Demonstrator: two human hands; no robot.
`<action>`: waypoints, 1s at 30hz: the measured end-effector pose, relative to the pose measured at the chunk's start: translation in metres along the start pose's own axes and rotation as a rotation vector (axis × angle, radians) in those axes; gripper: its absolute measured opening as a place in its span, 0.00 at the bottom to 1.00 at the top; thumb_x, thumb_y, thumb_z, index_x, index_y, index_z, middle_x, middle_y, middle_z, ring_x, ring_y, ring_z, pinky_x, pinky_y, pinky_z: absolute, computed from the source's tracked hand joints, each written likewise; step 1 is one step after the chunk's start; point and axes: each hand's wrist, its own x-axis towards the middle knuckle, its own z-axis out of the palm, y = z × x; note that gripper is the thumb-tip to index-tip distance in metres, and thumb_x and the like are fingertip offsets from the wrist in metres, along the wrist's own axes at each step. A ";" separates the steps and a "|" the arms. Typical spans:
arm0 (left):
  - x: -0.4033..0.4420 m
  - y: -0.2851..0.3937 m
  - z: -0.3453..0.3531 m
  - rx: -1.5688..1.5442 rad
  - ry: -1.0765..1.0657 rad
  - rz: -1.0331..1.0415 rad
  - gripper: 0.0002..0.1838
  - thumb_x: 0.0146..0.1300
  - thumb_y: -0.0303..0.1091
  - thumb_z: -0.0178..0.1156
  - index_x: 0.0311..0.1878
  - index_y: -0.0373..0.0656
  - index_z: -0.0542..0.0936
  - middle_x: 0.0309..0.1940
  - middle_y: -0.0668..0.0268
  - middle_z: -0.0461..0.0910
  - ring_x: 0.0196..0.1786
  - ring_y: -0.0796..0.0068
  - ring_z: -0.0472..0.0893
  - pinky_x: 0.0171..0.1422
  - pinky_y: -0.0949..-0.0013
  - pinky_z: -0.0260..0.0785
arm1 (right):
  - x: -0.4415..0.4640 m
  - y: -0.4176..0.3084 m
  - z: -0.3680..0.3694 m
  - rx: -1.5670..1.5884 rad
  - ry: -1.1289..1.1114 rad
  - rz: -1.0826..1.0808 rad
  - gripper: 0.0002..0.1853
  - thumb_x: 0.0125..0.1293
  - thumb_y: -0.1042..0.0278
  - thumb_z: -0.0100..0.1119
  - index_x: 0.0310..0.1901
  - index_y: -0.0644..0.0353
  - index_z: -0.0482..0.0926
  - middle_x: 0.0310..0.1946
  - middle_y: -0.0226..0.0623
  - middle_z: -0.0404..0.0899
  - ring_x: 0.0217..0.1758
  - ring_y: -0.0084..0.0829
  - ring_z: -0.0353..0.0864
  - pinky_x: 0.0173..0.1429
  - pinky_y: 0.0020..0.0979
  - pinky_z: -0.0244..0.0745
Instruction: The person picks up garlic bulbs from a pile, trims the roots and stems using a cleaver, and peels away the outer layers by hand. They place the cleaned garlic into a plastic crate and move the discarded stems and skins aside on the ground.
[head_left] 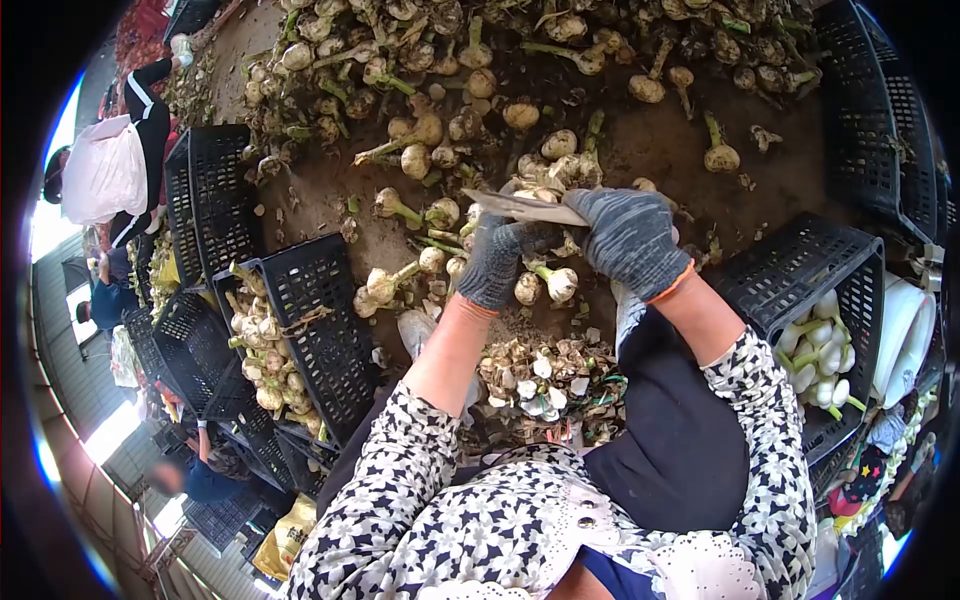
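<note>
My right hand (628, 243), in a grey knit glove with an orange cuff, is closed round a knife. The knife's worn, dirt-smeared blade (525, 208) points left and crosses over my left hand (492, 262). That hand, gloved the same way, has its fingers curled around a garlic bulb (532, 189), which is mostly hidden by the blade and glove. Just below the hands lie loose garlic bulbs (561, 284) with short green stems. More bulbs (415, 161) with dirty skins are scattered on the ground beyond.
A black crate (312, 330) at left stands beside unpeeled garlic. At right, another black crate (800, 262) contains cleaned, whiter garlic. Trimmings (540, 380) lie heaped before my lap. A large garlic pile (440, 40) spreads across the far side. Other people (215, 478) are at the left.
</note>
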 end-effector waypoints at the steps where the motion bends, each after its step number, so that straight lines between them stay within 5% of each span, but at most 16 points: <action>1: 0.000 -0.007 -0.004 -0.004 0.041 0.017 0.18 0.49 0.29 0.56 0.46 0.37 0.70 0.36 0.66 0.75 0.37 0.79 0.74 0.41 0.76 0.70 | 0.000 0.000 0.004 -0.057 -0.094 0.017 0.12 0.45 0.65 0.58 0.34 0.55 0.77 0.23 0.38 0.76 0.26 0.37 0.76 0.30 0.34 0.69; 4: -0.003 -0.010 -0.006 0.312 0.019 0.044 0.15 0.52 0.27 0.54 0.45 0.37 0.71 0.37 0.65 0.75 0.38 0.79 0.74 0.42 0.76 0.69 | 0.000 -0.003 0.006 -0.127 -0.205 0.028 0.16 0.42 0.67 0.56 0.37 0.55 0.75 0.24 0.37 0.75 0.28 0.37 0.76 0.32 0.35 0.69; 9: -0.001 -0.019 -0.010 0.299 0.033 0.066 0.13 0.55 0.29 0.52 0.44 0.37 0.71 0.40 0.64 0.73 0.40 0.78 0.73 0.45 0.75 0.68 | -0.001 -0.012 -0.002 -0.052 -0.146 -0.014 0.16 0.42 0.66 0.57 0.37 0.56 0.75 0.24 0.37 0.75 0.27 0.36 0.75 0.32 0.35 0.69; 12: 0.000 -0.019 -0.004 0.097 0.093 0.099 0.12 0.53 0.35 0.54 0.37 0.38 0.74 0.25 0.66 0.75 0.25 0.78 0.74 0.27 0.76 0.65 | -0.001 -0.013 0.001 -0.060 -0.138 0.010 0.17 0.41 0.65 0.58 0.37 0.54 0.76 0.25 0.37 0.75 0.28 0.36 0.76 0.32 0.35 0.69; 14: -0.001 -0.021 0.009 -0.202 0.219 0.122 0.14 0.50 0.34 0.58 0.39 0.39 0.73 0.26 0.67 0.75 0.27 0.77 0.74 0.30 0.75 0.66 | 0.000 -0.006 0.008 -0.079 -0.124 0.022 0.15 0.41 0.65 0.57 0.36 0.53 0.76 0.24 0.37 0.75 0.28 0.37 0.76 0.32 0.35 0.69; 15: -0.003 -0.010 0.005 0.051 0.022 0.083 0.19 0.49 0.34 0.57 0.44 0.38 0.70 0.32 0.69 0.74 0.38 0.82 0.73 0.40 0.79 0.67 | 0.002 0.001 0.014 -0.096 -0.106 0.036 0.14 0.41 0.65 0.57 0.35 0.53 0.77 0.23 0.37 0.75 0.28 0.38 0.76 0.32 0.36 0.69; 17: -0.028 0.014 0.017 0.052 -0.109 0.137 0.15 0.48 0.28 0.55 0.43 0.40 0.70 0.30 0.69 0.74 0.32 0.84 0.72 0.35 0.81 0.66 | 0.004 0.051 0.036 -0.246 -0.329 0.289 0.11 0.43 0.65 0.57 0.33 0.54 0.78 0.22 0.38 0.76 0.28 0.40 0.76 0.32 0.38 0.69; 19: -0.048 0.037 0.026 0.222 -0.012 0.346 0.17 0.47 0.22 0.57 0.43 0.43 0.70 0.34 0.67 0.74 0.29 0.83 0.73 0.31 0.83 0.67 | -0.016 0.094 0.038 -0.104 -0.092 0.639 0.11 0.47 0.62 0.57 0.30 0.59 0.78 0.20 0.42 0.76 0.26 0.42 0.76 0.31 0.36 0.69; 20: -0.053 0.045 -0.011 0.047 0.038 0.169 0.19 0.46 0.22 0.59 0.44 0.44 0.69 0.37 0.66 0.73 0.31 0.81 0.74 0.33 0.83 0.69 | -0.011 0.087 0.033 -0.100 -0.094 0.618 0.11 0.47 0.62 0.57 0.30 0.59 0.78 0.20 0.42 0.76 0.26 0.42 0.76 0.31 0.36 0.69; 22: -0.064 0.076 -0.061 0.581 0.337 0.032 0.20 0.48 0.27 0.60 0.46 0.41 0.68 0.34 0.66 0.74 0.32 0.80 0.74 0.37 0.80 0.70 | -0.011 0.070 0.017 0.295 0.042 0.865 0.14 0.49 0.60 0.58 0.30 0.63 0.77 0.20 0.45 0.76 0.25 0.39 0.76 0.30 0.33 0.69; 23: -0.075 0.082 -0.102 1.124 0.358 -0.056 0.27 0.47 0.39 0.62 0.50 0.41 0.67 0.31 0.66 0.75 0.29 0.74 0.76 0.36 0.74 0.71 | -0.015 0.084 0.032 0.416 -0.014 0.860 0.16 0.49 0.57 0.53 0.33 0.61 0.78 0.27 0.47 0.77 0.32 0.44 0.76 0.38 0.35 0.69; 24: -0.077 0.106 -0.123 1.814 0.186 -0.381 0.37 0.44 0.52 0.61 0.55 0.42 0.64 0.38 0.62 0.75 0.38 0.66 0.76 0.45 0.65 0.67 | -0.011 0.081 0.031 0.418 -0.009 0.860 0.16 0.49 0.57 0.53 0.33 0.61 0.78 0.27 0.47 0.77 0.32 0.44 0.76 0.38 0.35 0.69; 25: -0.085 0.099 -0.154 2.298 0.139 -0.376 0.43 0.37 0.57 0.63 0.56 0.44 0.63 0.48 0.61 0.70 0.52 0.61 0.69 0.53 0.62 0.59 | -0.009 0.073 0.030 0.370 -0.038 0.811 0.16 0.49 0.57 0.53 0.33 0.61 0.78 0.26 0.47 0.77 0.32 0.44 0.76 0.38 0.35 0.69; 27: -0.067 0.100 -0.149 2.181 0.223 -0.125 0.36 0.39 0.49 0.62 0.54 0.46 0.65 0.49 0.60 0.68 0.56 0.64 0.64 0.57 0.61 0.53 | -0.008 0.074 0.042 0.383 0.018 0.615 0.16 0.49 0.57 0.54 0.33 0.62 0.78 0.25 0.47 0.77 0.32 0.43 0.76 0.38 0.33 0.69; 30: 0.004 0.097 -0.120 2.087 0.177 0.412 0.32 0.41 0.40 0.58 0.54 0.46 0.64 0.48 0.60 0.68 0.55 0.62 0.65 0.55 0.58 0.54 | -0.005 0.065 0.035 0.555 -0.024 0.752 0.16 0.48 0.57 0.57 0.33 0.62 0.78 0.25 0.47 0.77 0.30 0.44 0.75 0.37 0.33 0.69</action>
